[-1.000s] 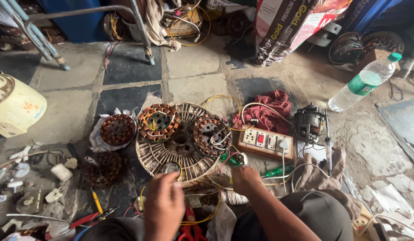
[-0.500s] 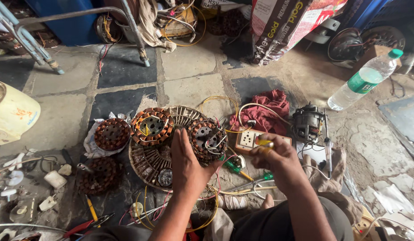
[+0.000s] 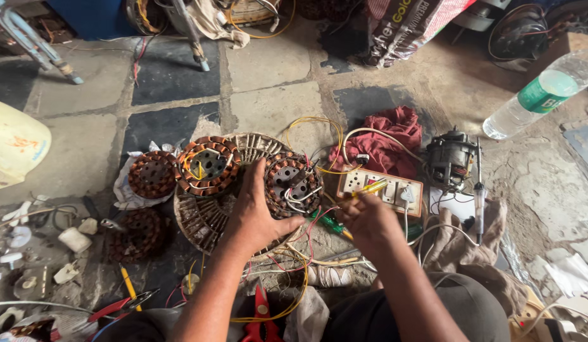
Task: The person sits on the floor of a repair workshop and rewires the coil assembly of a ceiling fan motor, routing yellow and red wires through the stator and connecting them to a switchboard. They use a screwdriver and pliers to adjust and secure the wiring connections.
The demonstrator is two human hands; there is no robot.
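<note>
Stator winding point(image 3: 292, 183), copper coils with white and red leads, sits on the round fan guard point(image 3: 205, 218) on the stone floor, just right of a larger copper-wound stator point(image 3: 208, 166). Your left hand point(image 3: 256, 212) lies palm-down across the guard; its fingers are spread, thumb out to the right under the stator, fingertips up between the two windings, touching the stator's left edge. Your right hand point(image 3: 363, 218) is just right of it, fingers curled together and pinching yellow wires point(image 3: 368, 189) that run up over the switch-and-socket board point(image 3: 382, 190). Can't tell whether the wire ends touch the board.

Green-handled screwdriver point(image 3: 328, 223) lies between your hands on the floor. Two more wound stators, point(image 3: 151, 174) on white paper and point(image 3: 137, 233) on the floor, are left of the guard. Red cloth point(image 3: 385, 142) is behind the board; small motor point(image 3: 449, 158) and soldering iron point(image 3: 479, 190) are to its right. Plastic water bottle point(image 3: 541, 92) lies far right, well apart. Red-handled pliers point(image 3: 262, 313) are near your knees, and a second red-handled tool point(image 3: 116, 305) lies lower left.
</note>
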